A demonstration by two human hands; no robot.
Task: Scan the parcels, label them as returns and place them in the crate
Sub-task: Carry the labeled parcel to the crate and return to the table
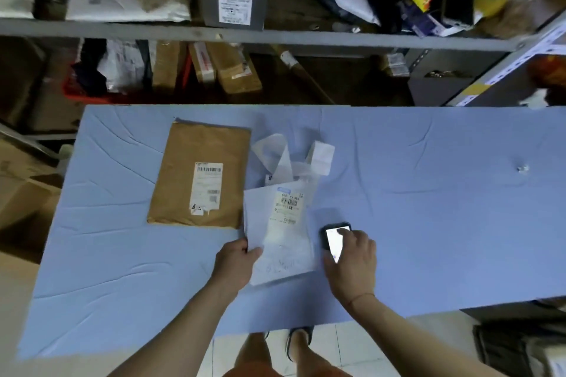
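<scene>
Two parcels lie on a table covered with a pale blue cloth (428, 223). The nearer one is a white plastic mailer (280, 242) with a barcode label facing up, lying just in front of the person. The left hand (234, 263) grips the mailer's near left edge, thumb on top and fingers curled under, so the bag stretches away from the fingers toward the middle of the table. Just beside the mailer's right edge, the right hand (352, 263) holds a dark handheld scanner (335, 239) with a bright lit screen; the fingers curl round its body while the forefinger reaches onto the screen. A thin red thread circles that wrist.

Further left, apart from both hands, a flat brown paper envelope (199, 174) lies with its white shipping label upward. Between it and the mailer's far end lie curled strips of white label backing paper (291, 159). Beyond the table stands a grey metal shelf rack (245, 35) crowded with boxes and bags, blurred. Low on the left behind the table shows a red crate (79, 92) holding parcels.
</scene>
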